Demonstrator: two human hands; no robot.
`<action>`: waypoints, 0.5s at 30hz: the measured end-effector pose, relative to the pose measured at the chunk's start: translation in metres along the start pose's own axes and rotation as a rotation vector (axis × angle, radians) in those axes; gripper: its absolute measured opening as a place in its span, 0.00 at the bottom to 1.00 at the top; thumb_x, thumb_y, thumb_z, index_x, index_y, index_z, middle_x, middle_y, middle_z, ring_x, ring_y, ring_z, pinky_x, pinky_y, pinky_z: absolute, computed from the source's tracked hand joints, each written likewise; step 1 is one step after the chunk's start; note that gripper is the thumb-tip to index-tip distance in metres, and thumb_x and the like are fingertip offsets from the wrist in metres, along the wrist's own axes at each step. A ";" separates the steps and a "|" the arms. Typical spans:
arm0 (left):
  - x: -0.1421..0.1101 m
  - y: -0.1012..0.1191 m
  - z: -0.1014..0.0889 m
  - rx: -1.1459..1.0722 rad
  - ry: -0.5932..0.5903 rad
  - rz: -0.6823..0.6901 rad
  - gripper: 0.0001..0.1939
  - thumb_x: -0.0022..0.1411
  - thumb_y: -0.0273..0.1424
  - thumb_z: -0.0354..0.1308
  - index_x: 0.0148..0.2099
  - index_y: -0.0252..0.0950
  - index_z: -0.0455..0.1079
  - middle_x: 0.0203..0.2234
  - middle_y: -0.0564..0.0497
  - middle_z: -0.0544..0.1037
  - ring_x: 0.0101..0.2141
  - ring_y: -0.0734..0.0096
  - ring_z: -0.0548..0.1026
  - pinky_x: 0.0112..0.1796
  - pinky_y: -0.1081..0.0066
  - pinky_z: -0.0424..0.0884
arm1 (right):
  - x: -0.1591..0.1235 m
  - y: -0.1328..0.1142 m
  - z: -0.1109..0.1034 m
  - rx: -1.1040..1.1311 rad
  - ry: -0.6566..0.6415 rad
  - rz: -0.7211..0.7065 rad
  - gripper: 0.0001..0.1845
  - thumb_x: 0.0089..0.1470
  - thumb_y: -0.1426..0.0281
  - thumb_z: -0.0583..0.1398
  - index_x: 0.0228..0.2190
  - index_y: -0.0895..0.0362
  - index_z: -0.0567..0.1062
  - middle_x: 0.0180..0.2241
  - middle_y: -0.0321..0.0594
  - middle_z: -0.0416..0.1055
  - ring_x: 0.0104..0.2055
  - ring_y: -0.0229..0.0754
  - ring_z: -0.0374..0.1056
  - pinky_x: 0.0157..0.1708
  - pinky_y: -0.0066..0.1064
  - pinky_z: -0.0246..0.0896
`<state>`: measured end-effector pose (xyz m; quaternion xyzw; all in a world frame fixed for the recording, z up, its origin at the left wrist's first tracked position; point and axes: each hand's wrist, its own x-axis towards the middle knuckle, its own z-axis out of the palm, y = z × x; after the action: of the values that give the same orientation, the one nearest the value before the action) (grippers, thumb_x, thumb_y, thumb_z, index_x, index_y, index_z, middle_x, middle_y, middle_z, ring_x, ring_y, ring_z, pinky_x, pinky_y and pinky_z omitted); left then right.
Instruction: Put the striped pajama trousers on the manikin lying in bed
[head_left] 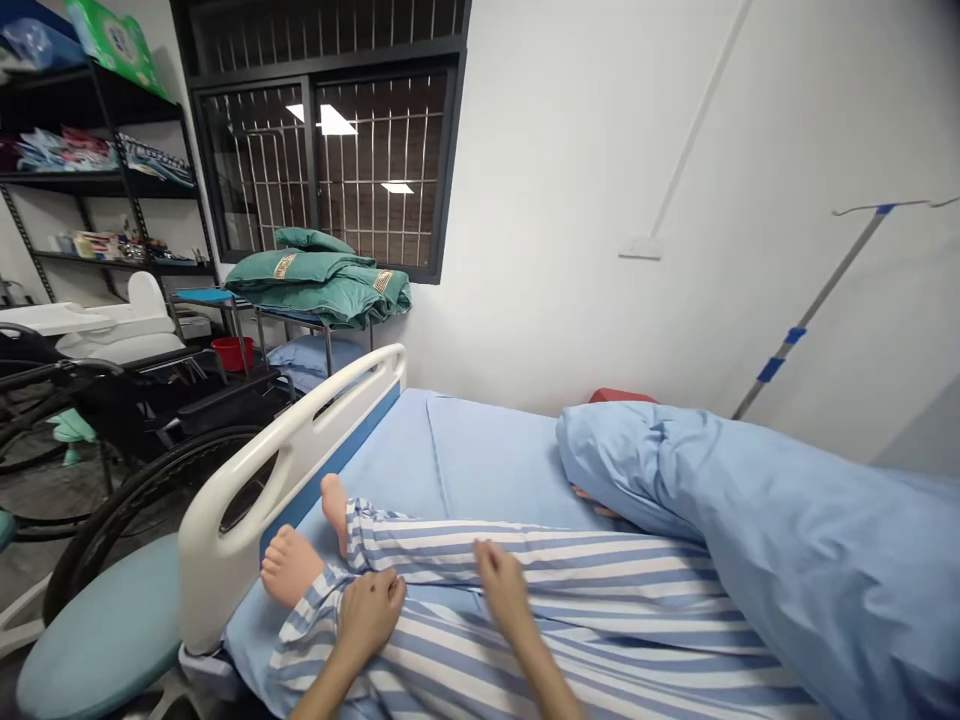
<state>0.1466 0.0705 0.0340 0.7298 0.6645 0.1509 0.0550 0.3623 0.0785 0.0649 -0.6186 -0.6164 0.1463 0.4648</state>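
Observation:
Blue-and-white striped trousers point(600, 580) cover the legs of a figure lying on the bed. Two bare feet point(291, 566) stick out of the cuffs near the footboard. My left hand point(370, 612) is on the nearer trouser leg, just above the cuff, its fingers curled closed on the cloth. Further up the legs, my right hand point(501, 585) is closed too, with bent fingers against the striped cloth; it is slightly blurred. A bunched blue quilt point(750, 510) hides the upper body, and part of a hand point(596, 500) shows under its edge.
The white footboard point(292, 440) rises left of the feet. Beyond it stand a wheelchair point(165, 450) and a teal stool seat point(105, 630). Green folded bedding point(322, 280) lies below the window. An IV pole point(810, 300) leans at the right.

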 end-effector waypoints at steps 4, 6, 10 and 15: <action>-0.002 -0.006 0.000 0.004 -0.017 0.044 0.23 0.66 0.37 0.35 0.47 0.40 0.70 0.35 0.45 0.78 0.37 0.63 0.75 0.34 0.69 0.63 | -0.047 -0.045 0.062 -0.007 -0.114 -0.049 0.24 0.58 0.60 0.46 0.16 0.56 0.62 0.15 0.33 0.61 0.19 0.34 0.56 0.22 0.27 0.43; -0.002 -0.007 0.000 0.018 -0.033 0.058 0.24 0.66 0.37 0.34 0.48 0.38 0.70 0.35 0.43 0.78 0.38 0.61 0.75 0.35 0.67 0.65 | -0.055 -0.053 0.072 -0.109 -0.102 -0.006 0.22 0.58 0.63 0.47 0.16 0.56 0.65 0.15 0.35 0.64 0.19 0.35 0.58 0.22 0.27 0.41; -0.003 -0.005 -0.004 0.016 -0.035 0.060 0.27 0.66 0.39 0.32 0.45 0.38 0.72 0.33 0.42 0.78 0.36 0.59 0.75 0.35 0.65 0.66 | -0.057 -0.055 0.070 -0.251 -0.100 0.009 0.21 0.58 0.65 0.47 0.17 0.57 0.66 0.17 0.37 0.67 0.20 0.35 0.60 0.23 0.28 0.40; -0.005 -0.002 -0.015 -0.065 -0.052 0.065 0.26 0.66 0.39 0.32 0.44 0.37 0.72 0.34 0.41 0.78 0.36 0.62 0.75 0.37 0.66 0.65 | -0.059 -0.057 0.068 -0.278 -0.099 -0.007 0.23 0.59 0.64 0.45 0.17 0.57 0.66 0.16 0.36 0.66 0.20 0.35 0.61 0.23 0.27 0.40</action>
<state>0.1395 0.0642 0.0471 0.7526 0.6334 0.1551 0.0908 0.2638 0.0415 0.0492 -0.6671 -0.6549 0.0883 0.3441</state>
